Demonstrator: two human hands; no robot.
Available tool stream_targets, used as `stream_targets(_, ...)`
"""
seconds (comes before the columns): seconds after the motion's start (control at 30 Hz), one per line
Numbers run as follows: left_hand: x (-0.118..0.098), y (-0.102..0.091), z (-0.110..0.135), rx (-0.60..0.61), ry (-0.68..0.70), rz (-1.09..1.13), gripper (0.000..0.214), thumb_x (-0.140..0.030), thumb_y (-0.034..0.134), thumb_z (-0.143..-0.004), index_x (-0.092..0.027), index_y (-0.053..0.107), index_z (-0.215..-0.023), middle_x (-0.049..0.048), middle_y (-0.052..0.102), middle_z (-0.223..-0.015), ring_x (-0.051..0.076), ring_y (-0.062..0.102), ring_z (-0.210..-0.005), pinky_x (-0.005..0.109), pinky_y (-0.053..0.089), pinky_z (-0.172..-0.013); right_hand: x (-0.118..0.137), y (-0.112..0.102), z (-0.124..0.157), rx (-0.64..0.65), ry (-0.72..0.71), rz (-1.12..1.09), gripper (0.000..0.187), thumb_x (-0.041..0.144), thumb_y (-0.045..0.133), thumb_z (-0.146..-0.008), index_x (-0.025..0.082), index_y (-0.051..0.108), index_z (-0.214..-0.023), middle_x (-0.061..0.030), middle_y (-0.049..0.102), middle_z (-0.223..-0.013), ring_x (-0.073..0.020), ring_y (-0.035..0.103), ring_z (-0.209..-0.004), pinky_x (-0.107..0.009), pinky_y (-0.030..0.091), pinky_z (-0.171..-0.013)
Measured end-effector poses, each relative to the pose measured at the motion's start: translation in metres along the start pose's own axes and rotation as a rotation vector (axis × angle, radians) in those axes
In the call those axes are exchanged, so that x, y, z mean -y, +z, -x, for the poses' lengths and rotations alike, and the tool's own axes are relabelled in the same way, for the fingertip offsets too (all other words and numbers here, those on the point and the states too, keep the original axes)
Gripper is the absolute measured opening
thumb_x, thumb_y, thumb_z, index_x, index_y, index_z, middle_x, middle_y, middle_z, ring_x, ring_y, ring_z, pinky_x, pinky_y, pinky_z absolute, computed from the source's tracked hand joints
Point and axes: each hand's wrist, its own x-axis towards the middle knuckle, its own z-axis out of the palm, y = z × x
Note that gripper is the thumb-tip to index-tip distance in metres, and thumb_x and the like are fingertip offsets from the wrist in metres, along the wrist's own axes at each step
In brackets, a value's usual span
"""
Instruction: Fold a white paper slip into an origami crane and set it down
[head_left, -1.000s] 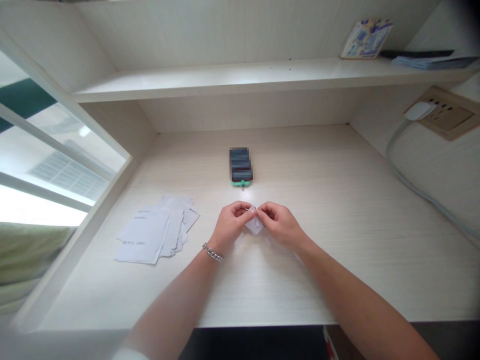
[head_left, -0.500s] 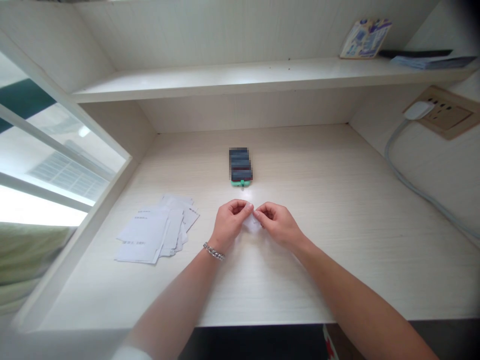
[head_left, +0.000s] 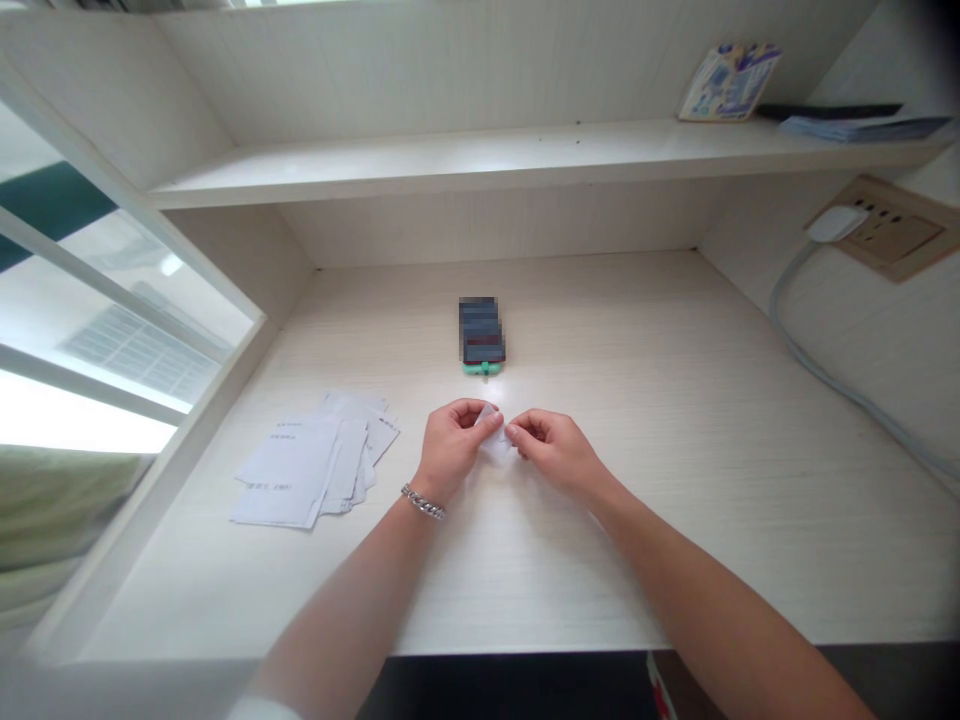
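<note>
A small folded piece of white paper (head_left: 495,440) sits between my hands, just above the desktop. My left hand (head_left: 451,450) pinches its left side between thumb and fingers, and a silver chain bracelet (head_left: 424,503) circles that wrist. My right hand (head_left: 553,452) holds its right edge with the fingertips. Straight ahead of the hands lies a phone in a mint-green case (head_left: 481,335), its screen pixelated. To the left of my left hand is a loose pile of printed white sheets (head_left: 300,472), not touched by either hand.
The pale wood-grain desk (head_left: 637,560) is walled at the back and right, with a shelf (head_left: 525,165) above holding a booklet (head_left: 729,83). A plug (head_left: 835,224) sits in a wall socket (head_left: 892,230), its grey cable (head_left: 814,355) trailing down. A window (head_left: 97,300) lies left.
My hands have drawn slightly apart and shifted the small paper, which now shows more at the top between my fingers. The phone and paper pile have not moved.
</note>
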Motion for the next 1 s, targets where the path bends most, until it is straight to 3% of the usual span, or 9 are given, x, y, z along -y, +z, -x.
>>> stream_targets(0.27, -0.002, -0.01, -0.006, -0.1, 0.047, 0.084, 0.024, -0.028, 0.072, -0.065, -0.011, 0.064, -0.081, 0.0041, 0.064, -0.073, 0.013, 0.059, -0.063, 0.026, 0.047, -0.061, -0.001, -0.001, 0.0, -0.014, 0.01, -0.051, 0.018, 0.033, 0.053, -0.08, 0.017, 0.061, -0.073, -0.0011, 0.06, -0.067, -0.0136, 0.054, -0.062, -0.026, 0.041, -0.059)
stream_targets(0.43, 0.0, -0.006, -0.003, -0.084, 0.053, 0.065, 0.025, -0.028, 0.073, -0.064, -0.011, 0.065, -0.081, 0.0049, 0.065, -0.074, 0.013, 0.06, -0.064, 0.027, 0.048, -0.062, -0.002, 0.001, -0.002, 0.001, 0.018, -0.187, 0.022, 0.037, 0.053, -0.08, 0.017, 0.061, -0.078, -0.0017, 0.06, -0.068, -0.014, 0.055, -0.062, -0.026, 0.043, -0.059)
stream_targets(0.77, -0.001, -0.004, -0.002, -0.071, 0.037, 0.038, 0.024, -0.032, 0.071, -0.065, -0.013, 0.066, -0.079, 0.0045, 0.065, -0.074, 0.013, 0.059, -0.064, 0.025, 0.047, -0.061, 0.003, -0.002, 0.002, -0.059, -0.027, -0.085, 0.016, 0.03, 0.054, -0.079, 0.017, 0.062, -0.076, -0.0009, 0.06, -0.065, -0.013, 0.052, -0.059, -0.025, 0.04, -0.056)
stream_targets(1.0, 0.0, 0.0, 0.002, 0.023, 0.049, -0.129, 0.023, -0.033, 0.068, -0.068, -0.012, 0.067, -0.075, 0.0063, 0.065, -0.074, 0.014, 0.057, -0.067, 0.024, 0.045, -0.061, 0.001, 0.0, -0.001, -0.07, 0.0, -0.119, 0.015, 0.029, 0.055, -0.076, 0.016, 0.062, -0.074, -0.0012, 0.06, -0.066, -0.0136, 0.053, -0.062, -0.025, 0.041, -0.056)
